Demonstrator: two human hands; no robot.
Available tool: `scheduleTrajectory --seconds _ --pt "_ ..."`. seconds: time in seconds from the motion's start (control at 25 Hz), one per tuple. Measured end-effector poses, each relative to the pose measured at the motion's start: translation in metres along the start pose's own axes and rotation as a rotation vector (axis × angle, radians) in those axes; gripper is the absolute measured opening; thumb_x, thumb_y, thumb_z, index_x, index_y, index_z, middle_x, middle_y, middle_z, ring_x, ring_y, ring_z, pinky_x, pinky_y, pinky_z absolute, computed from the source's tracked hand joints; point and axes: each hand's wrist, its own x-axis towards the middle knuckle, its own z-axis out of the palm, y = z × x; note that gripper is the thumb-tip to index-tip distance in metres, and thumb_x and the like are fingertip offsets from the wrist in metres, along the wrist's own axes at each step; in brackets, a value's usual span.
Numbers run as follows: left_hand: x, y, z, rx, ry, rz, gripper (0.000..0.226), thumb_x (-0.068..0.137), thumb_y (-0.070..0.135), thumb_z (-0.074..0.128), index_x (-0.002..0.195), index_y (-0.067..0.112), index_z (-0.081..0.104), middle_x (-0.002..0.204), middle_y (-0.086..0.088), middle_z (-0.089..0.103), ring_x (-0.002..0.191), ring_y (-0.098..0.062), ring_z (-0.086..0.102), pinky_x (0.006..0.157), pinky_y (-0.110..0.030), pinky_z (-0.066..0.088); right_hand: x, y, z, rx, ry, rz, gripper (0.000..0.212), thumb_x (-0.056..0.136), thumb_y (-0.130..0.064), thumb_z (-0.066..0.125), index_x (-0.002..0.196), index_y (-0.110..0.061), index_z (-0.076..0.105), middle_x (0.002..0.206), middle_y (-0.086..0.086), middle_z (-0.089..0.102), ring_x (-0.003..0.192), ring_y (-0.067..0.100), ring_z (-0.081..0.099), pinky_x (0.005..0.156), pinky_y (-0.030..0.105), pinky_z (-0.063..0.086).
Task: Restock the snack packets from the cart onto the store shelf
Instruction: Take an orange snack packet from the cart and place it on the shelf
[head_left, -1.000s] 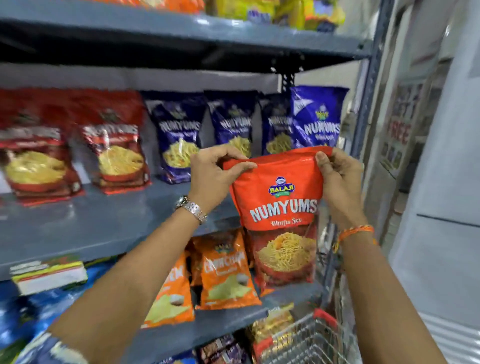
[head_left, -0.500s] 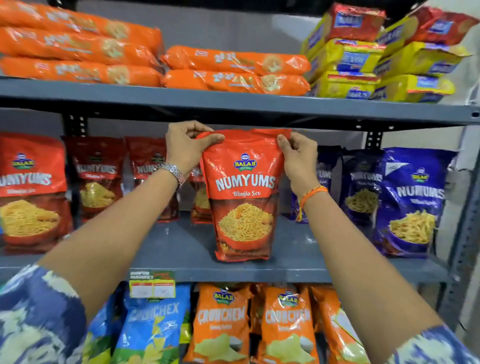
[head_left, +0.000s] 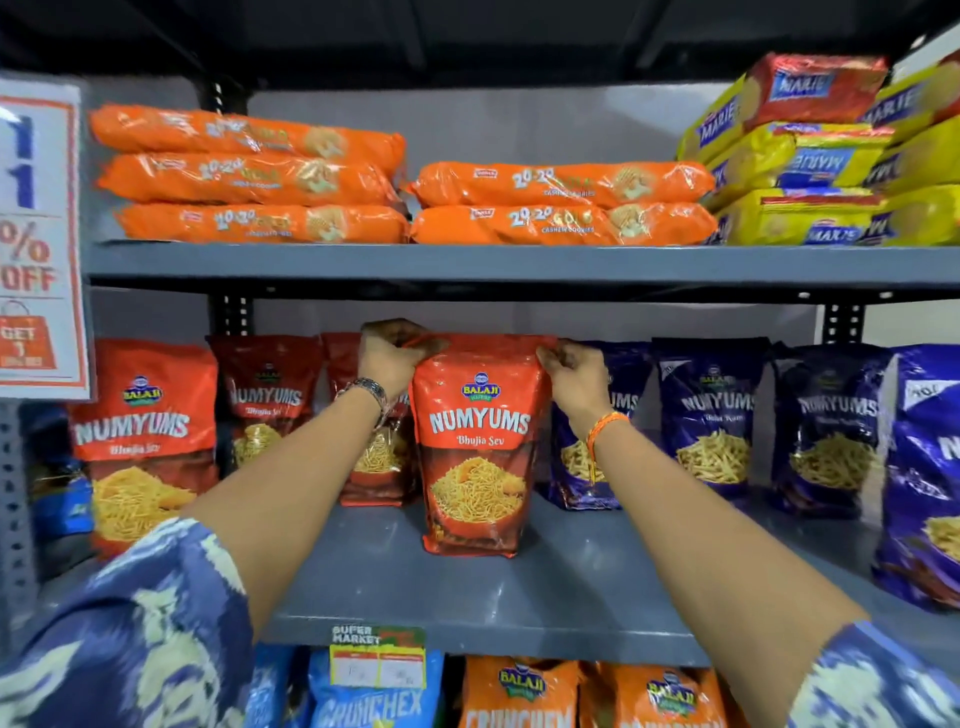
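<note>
Since half a second ago the red Numyums packet (head_left: 480, 447) sits further back, its base apparently resting on the middle shelf (head_left: 519, 597) between red and blue rows, left hand (head_left: 392, 358) and right hand (head_left: 574, 376) fingers pinching its top corners; placement nearly complete.

We see the grey shelf (head_left: 519, 597) bearing red Numyums packets (head_left: 145, 441) left of the grip, blue packets (head_left: 717, 421) right.

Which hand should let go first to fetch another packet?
Probably the right hand. It only pinches a top corner of the red packet, which stands on the shelf, while the left hand grips more firmly.
</note>
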Motion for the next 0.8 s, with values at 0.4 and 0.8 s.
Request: scheduleTrajectory --seconds 0.4,0.8 --pt "-0.035 0.025 0.000 0.055 0.249 -0.002 0.055 0.055 0.058 0.084 0.099 0.024 0.080 0.099 0.008 0.078 0.098 -0.013 0.072 0.090 -0.031 0.058 -0.012 -0.014 -0.027 0.000 -0.026 0.039 0.042 0.092 -0.017 0.070 0.130 -0.002 0.061 0.123 0.014 0.070 0.116 0.026 0.067 0.106 0.042 0.052" --pt "-0.190 0.076 0.129 -0.485 -0.327 -0.156 0.038 0.075 0.018 0.084 0.110 0.004 0.076 0.094 -0.003 0.077 0.074 0.001 0.067 0.067 -0.010 0.053 -0.140 -0.016 -0.232 -0.093 0.190 -0.047 0.034 0.094 -0.008 0.066 0.127 -0.008 0.062 0.114 0.007 0.073 0.098 0.001 0.071 0.082 0.013 0.055"
